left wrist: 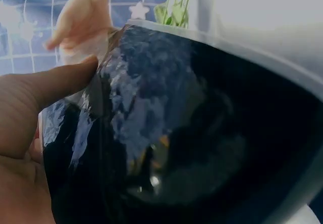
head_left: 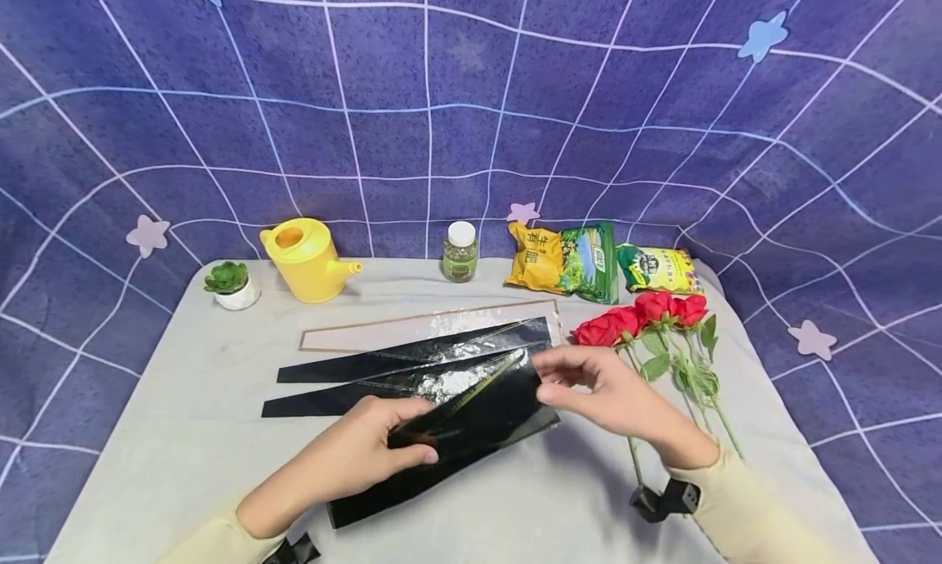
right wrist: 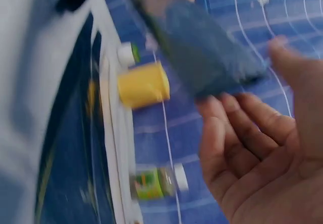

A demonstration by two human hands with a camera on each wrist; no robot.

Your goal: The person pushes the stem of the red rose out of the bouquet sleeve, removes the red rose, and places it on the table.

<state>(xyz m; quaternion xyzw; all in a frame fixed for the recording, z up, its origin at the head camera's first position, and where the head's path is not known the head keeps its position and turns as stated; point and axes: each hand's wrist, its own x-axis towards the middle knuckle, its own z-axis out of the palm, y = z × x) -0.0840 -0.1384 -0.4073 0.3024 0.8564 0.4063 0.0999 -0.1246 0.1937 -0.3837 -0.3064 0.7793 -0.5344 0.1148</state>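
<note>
My left hand (head_left: pixel 383 443) grips a glossy black plastic sleeve (head_left: pixel 486 429) along its length, thumb on the near face. The sleeve tapers, its narrow end slanting toward the front left and its wide end to the right. At that wide end is my right hand (head_left: pixel 607 392), its thumb apart from the fingers. In the right wrist view its fingertips (right wrist: pixel 229 103) lie right at the sleeve's edge. Behind, two similar black sleeves (head_left: pixel 316 374) lie flat on the table, with a pale brown-edged sleeve (head_left: pixel 412 329) beyond them.
Red roses (head_left: pixel 655 309) with green stems lie at the right, near my right forearm. Along the back stand a potted succulent (head_left: pixel 230 279), yellow watering can (head_left: pixel 305 261) and white-capped bottle (head_left: pixel 460 253). Bags (head_left: pixel 567 261) and a smaller yellow-green packet (head_left: pixel 660 270) lie farther right.
</note>
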